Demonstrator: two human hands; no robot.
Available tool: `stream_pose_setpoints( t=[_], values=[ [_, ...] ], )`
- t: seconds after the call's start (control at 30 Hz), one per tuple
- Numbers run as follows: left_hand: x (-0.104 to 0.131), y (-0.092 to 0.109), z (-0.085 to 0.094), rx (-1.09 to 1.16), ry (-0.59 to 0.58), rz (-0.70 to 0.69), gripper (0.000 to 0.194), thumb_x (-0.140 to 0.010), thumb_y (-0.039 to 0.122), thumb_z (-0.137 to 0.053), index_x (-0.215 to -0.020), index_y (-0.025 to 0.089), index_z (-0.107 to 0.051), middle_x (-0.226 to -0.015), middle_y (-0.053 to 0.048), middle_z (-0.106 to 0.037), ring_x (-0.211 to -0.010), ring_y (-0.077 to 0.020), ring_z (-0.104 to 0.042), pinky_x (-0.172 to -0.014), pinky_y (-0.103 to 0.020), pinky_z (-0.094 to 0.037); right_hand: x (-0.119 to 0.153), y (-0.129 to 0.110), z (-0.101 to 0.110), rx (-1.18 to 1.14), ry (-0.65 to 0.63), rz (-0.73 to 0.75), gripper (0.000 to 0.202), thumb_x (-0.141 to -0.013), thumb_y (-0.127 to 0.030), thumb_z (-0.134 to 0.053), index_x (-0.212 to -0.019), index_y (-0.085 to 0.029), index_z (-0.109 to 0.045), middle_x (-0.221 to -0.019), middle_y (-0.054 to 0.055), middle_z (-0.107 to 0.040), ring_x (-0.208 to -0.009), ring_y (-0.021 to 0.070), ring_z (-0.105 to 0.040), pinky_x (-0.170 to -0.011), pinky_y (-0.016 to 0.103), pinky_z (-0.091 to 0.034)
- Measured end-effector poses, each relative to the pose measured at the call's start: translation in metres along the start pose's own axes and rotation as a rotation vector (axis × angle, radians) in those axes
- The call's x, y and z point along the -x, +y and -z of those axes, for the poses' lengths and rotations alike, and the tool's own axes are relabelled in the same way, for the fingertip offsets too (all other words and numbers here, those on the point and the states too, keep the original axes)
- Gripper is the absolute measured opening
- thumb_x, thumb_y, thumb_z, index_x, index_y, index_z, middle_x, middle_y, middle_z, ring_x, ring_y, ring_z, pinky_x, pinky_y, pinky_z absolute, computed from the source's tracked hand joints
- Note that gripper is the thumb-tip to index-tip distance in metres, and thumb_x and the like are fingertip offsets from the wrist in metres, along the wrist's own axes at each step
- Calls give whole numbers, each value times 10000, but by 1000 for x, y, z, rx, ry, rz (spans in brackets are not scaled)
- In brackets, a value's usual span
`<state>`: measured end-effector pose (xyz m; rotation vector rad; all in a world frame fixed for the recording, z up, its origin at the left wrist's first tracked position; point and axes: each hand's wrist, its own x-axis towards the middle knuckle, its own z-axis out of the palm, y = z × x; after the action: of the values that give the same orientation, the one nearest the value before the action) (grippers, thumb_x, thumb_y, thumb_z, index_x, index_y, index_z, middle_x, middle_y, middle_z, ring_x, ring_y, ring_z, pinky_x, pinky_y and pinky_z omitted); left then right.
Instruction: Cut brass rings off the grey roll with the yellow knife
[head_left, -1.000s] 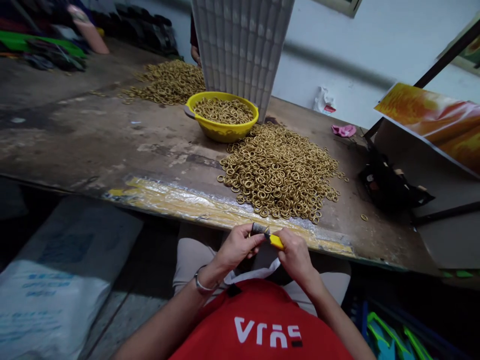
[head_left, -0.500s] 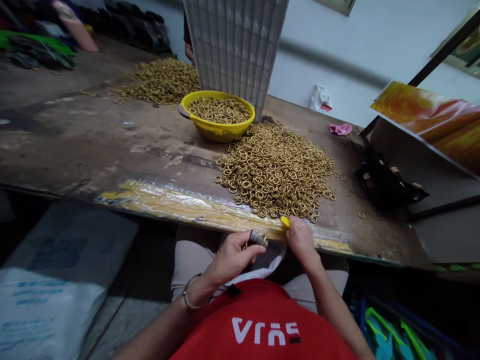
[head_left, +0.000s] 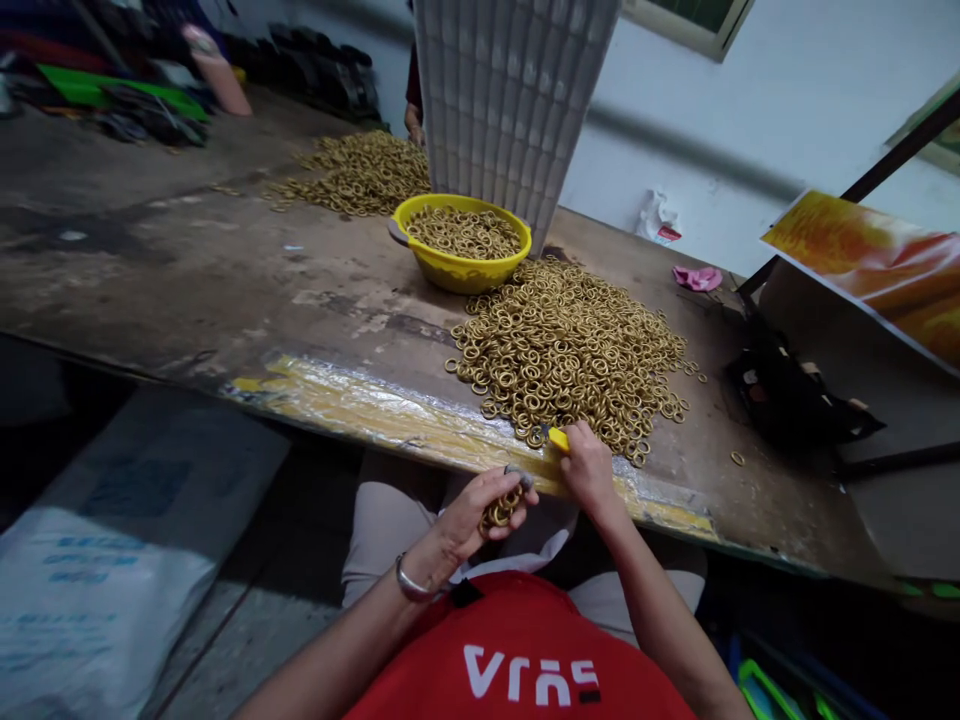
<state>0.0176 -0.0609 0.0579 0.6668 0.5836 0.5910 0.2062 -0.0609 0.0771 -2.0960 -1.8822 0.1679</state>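
Observation:
Several brass-coloured rings (head_left: 501,510) lie in my left hand (head_left: 474,515), whose fingers curl around them just off the table's front edge. A grey wrapping (head_left: 519,476) shows at one of its fingertips. My right hand (head_left: 589,468) grips a yellow-handled tool (head_left: 559,439) over the taped edge, its dark tip at the near side of a large ring pile (head_left: 574,350). Behind that pile, to the left, stands a yellow bowl (head_left: 465,272) filled with similar rings.
A tall grey ribbed panel (head_left: 510,110) rises behind the bowl. Another ring pile (head_left: 367,170) lies further back, near a person's hand (head_left: 414,122). Pink cloth (head_left: 697,278) and a black bag (head_left: 799,400) are at the right. Yellow tape (head_left: 375,410) covers the front edge.
My left hand has turned and opened somewhat, showing the rings in it. My right hand and the tool have shifted slightly left along the pile's edge. The view has shifted too.

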Motion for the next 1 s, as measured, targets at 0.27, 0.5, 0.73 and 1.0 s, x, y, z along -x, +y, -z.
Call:
stream_pose_setpoints(
  t=[0.27, 0.5, 0.73, 1.0],
  values=[
    [-9, 5, -4, 1, 77, -97, 385, -723, 409, -768, -916, 153, -556, -736, -23, -650, -431, -55, -488, -321, -117, -242, 32, -18, 7, -1235, -160, -243, 326, -816, -502, -631, -805, -183, -562, -636, -33, -537, -440, 60, -346, -423, 196, -275],
    [-4, 10, -15, -39, -19, -14, 344, -700, 378, -787, -860, 120, -625, -769, -57, -662, -503, -81, -556, -328, -117, -268, 43, -24, 2, -1224, -153, -246, 300, -854, -502, -581, -853, -203, -565, -532, -70, -448, -417, 79, -351, -429, 209, -299],
    [-1, 13, -14, -269, 100, -94, 317, -707, 414, -737, -751, 125, -614, -574, -11, -605, -457, -84, -502, -351, -139, -299, 52, -12, 18, -387, -21, 163, 191, -852, -110, -463, -904, -190, -628, -850, 48, -617, -806, 172, -560, -727, 262, -402],
    [1, 20, -13, -619, 171, -153, 210, -730, 337, -634, -758, 129, -625, -550, -2, -624, -395, -76, -443, -375, -173, -324, 55, -17, 25, 117, -192, 163, 286, -799, -32, -490, -991, -202, -617, -923, 40, -646, -793, 167, -592, -675, 255, -370]
  ],
)
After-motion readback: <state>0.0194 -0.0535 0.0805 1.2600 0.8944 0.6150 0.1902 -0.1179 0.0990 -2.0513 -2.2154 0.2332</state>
